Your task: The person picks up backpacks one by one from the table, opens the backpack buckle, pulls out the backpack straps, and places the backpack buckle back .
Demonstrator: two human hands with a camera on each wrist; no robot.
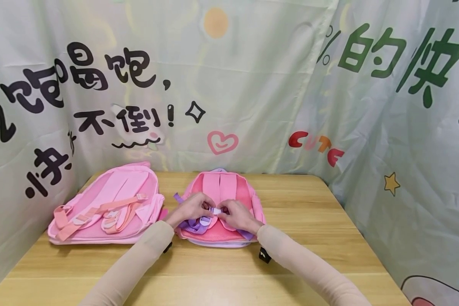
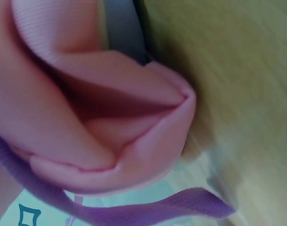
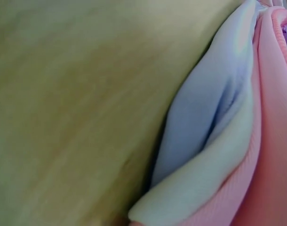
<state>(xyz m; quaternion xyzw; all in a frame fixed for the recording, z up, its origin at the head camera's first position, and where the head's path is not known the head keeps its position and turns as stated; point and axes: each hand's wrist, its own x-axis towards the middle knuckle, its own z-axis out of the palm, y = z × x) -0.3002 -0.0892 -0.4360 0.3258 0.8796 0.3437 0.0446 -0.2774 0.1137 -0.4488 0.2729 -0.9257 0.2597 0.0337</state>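
Note:
A pink backpack (image 1: 208, 183) with lavender edging lies back side up on the table, its straps facing me. Over its middle, both hands meet at a small pale buckle (image 1: 216, 211). My left hand (image 1: 193, 206) pinches the buckle's left side, while my right hand (image 1: 238, 214) pinches the right side. A purple strap (image 1: 193, 227) with a pale slider (image 1: 205, 221) lies below the left hand. The left wrist view has a pink side pocket (image 2: 110, 162) and a loose purple webbing end (image 2: 167, 208). In the right wrist view, a lavender side panel (image 3: 200, 113) shows; neither wrist view includes fingers.
A second, lighter pink backpack (image 1: 131, 187) with orange-pink straps (image 1: 116, 205) lies close by on the left. Both bags rest on a wooden table (image 1: 302, 212). Printed curtains (image 1: 252, 85) hang behind and along both sides.

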